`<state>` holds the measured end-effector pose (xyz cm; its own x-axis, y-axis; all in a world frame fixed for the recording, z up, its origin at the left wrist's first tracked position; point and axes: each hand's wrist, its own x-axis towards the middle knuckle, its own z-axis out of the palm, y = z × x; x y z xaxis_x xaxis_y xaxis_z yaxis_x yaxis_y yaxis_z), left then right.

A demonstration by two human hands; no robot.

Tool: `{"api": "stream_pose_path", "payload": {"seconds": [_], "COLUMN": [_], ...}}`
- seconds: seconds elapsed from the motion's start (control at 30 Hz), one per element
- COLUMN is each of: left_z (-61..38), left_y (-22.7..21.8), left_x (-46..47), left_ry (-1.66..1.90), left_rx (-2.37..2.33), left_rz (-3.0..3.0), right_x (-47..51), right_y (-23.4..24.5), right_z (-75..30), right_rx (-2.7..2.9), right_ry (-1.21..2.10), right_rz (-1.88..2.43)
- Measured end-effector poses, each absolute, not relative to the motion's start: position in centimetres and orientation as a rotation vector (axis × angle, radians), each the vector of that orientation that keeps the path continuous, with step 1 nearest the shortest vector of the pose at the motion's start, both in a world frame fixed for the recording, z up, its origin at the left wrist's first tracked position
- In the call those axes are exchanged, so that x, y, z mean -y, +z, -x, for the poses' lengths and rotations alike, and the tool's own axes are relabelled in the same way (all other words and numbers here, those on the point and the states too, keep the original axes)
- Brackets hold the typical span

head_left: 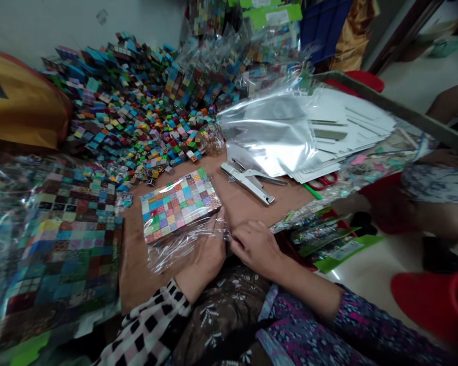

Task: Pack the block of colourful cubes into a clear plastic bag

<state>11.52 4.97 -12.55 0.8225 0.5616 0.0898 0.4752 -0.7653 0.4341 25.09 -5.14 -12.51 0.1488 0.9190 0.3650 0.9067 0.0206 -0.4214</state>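
Note:
A flat block of colorful patterned cubes [181, 203] lies in a clear plastic bag [175, 250] on the brown board in front of me. The bag's loose, wrinkled film spreads along the block's near side. My left hand [209, 249] rests on that film, fingers stretched forward to the block's near right corner. Close beside it, my right hand [257, 248] is closed, its curled fingers at the right end of the film; the exact grip is partly hidden. Beyond my hands a metal plier stapler [249, 184] lies on the board, touched by neither hand.
Loose cubes [137, 117] form a large heap at the back. Bagged cube blocks [64, 239] are stacked at left. White sheets [347, 127] and clear bags [270, 132] lie at right, near red-handled scissors [324, 181]. A seated person [438, 188] and red stool [435, 300] are at right.

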Motion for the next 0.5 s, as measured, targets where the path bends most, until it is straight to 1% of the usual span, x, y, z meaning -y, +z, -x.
{"api": "stream_pose_path", "payload": {"seconds": [0.13, 0.3, 0.37, 0.5], "left_z": [-11.4, -11.4, -11.3, -10.8], "left_y": [-12.2, -12.8, -13.3, -14.4], "left_x": [-4.6, -4.5, -4.4, -4.0], "left_ry": [0.281, 0.173, 0.168, 0.231], "left_rx": [-0.801, -0.764, -0.743, -0.745], "left_rz": [-2.663, -2.752, -2.763, -2.767], "right_x": [4.4, 2.7, 2.7, 3.3], "right_y": [-12.4, -11.7, -11.5, -11.3], "right_z": [-23.9, -23.8, -23.9, -24.2], "right_rx": [1.561, 1.642, 1.668, 1.713], "right_ry": [-0.192, -0.461, -0.495, -0.452], "right_rz": [1.822, 1.657, 1.579, 1.477]}}
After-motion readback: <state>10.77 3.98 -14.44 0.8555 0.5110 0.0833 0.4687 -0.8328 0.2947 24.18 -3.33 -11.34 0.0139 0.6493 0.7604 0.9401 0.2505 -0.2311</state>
